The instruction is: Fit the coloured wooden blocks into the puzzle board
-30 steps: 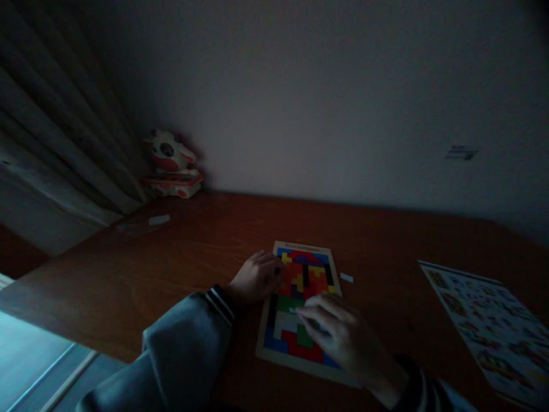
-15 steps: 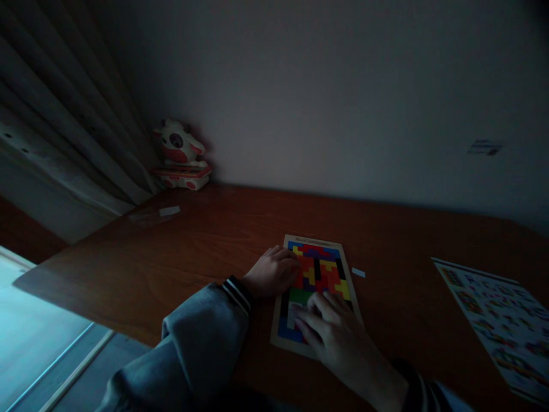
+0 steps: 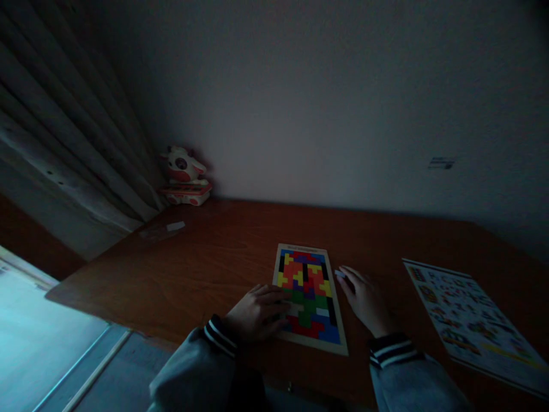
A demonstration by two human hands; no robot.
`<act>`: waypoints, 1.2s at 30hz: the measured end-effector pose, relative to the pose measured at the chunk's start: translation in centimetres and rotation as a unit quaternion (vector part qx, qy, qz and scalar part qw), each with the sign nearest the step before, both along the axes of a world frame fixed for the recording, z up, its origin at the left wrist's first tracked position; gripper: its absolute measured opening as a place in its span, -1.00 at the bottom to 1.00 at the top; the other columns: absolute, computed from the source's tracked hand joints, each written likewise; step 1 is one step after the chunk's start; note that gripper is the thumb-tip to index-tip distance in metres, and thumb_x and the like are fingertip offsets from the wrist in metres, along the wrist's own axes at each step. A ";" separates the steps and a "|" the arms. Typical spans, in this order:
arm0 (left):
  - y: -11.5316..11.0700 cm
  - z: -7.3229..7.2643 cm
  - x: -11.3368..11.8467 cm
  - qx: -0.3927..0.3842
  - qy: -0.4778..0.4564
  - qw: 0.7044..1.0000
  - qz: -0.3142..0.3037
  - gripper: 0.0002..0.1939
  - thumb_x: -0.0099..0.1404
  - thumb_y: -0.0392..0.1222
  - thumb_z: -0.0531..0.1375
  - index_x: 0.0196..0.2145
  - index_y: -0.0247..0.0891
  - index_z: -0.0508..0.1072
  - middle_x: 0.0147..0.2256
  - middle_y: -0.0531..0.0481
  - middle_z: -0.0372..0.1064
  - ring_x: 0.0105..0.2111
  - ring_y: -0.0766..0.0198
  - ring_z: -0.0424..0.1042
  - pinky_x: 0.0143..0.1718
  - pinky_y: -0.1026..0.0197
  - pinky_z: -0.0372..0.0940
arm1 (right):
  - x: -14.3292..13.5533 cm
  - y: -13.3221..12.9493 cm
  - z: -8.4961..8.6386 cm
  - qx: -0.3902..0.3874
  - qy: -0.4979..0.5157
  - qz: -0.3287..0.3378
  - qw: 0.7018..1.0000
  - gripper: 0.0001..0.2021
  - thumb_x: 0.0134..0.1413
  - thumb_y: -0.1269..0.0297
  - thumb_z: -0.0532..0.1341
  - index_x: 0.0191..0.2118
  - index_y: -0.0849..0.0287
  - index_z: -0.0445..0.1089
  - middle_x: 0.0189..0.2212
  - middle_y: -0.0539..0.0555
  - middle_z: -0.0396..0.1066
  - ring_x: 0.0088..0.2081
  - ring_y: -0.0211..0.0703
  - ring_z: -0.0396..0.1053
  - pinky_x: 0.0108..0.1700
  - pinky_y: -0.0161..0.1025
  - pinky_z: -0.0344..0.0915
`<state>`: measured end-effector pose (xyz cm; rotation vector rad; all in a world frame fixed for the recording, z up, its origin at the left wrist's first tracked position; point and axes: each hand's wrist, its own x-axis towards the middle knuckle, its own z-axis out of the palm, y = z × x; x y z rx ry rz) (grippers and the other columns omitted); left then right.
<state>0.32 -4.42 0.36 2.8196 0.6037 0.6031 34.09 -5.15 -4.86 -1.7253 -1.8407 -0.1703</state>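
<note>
A wooden puzzle board (image 3: pixel 306 342) filled with coloured interlocking block pieces lies on the brown table. My left hand (image 3: pixel 259 312) rests over its lower left edge, fingers stretched flat and covering part of the pieces. Right of the board, my right hand (image 3: pixel 366 300) has its thumb and fingertips around a small white block (image 3: pixel 339 273) at table level. Among the coloured pieces is a pale spot (image 3: pixel 322 312) near the right side; whether it is a piece or bare board I cannot tell.
On the right lies a printed sheet (image 3: pixel 472 320) with small colourful pictures. A cow-shaped toy (image 3: pixel 184 177) stands at the back left corner by the curtain (image 3: pixel 64 126). Near it lies a small white strip (image 3: pixel 175 226) with something clear. The wall borders the table's back.
My right hand has left the board's lower part and moved up and right to the small white block. My left hand has slid down along the board's left side. The camera view has shifted.
</note>
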 end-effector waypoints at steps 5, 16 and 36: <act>-1.9 -0.2 -0.6 -0.005 0.052 0.998 0.019 -0.55 0.43 -0.05 0.08 0.21 -0.20 0.30 0.19 -0.16 0.32 0.17 -0.01 0.31 0.12 -0.11 0.30 | -1.0 -0.6 0.1 0.005 0.001 0.004 1.000 -0.66 0.33 0.21 0.02 -0.20 0.15 0.54 -0.13 0.20 0.56 -0.12 0.03 0.50 -0.02 0.02 0.41; -2.9 0.1 -0.6 -0.049 0.036 0.996 0.058 -0.49 0.39 -0.04 0.13 0.23 -0.22 0.29 0.22 -0.15 0.28 0.26 0.05 0.22 0.25 -0.06 0.23 | -0.9 -3.2 0.6 0.003 0.010 0.078 0.997 -0.73 0.34 0.30 0.05 -0.16 0.09 0.52 -0.21 0.11 0.52 -0.19 -0.12 0.50 -0.10 -0.17 0.44; -2.9 -0.4 -0.7 -0.057 0.023 0.996 0.067 -0.56 0.31 -0.06 0.20 0.12 -0.18 0.42 0.21 -0.12 0.29 0.25 0.05 0.22 0.22 -0.05 0.25 | -0.1 -3.6 0.0 -0.001 0.063 0.045 0.997 -0.64 0.32 0.17 0.00 -0.07 0.16 0.50 -0.19 0.22 0.58 -0.19 0.05 0.55 -0.14 -0.01 0.47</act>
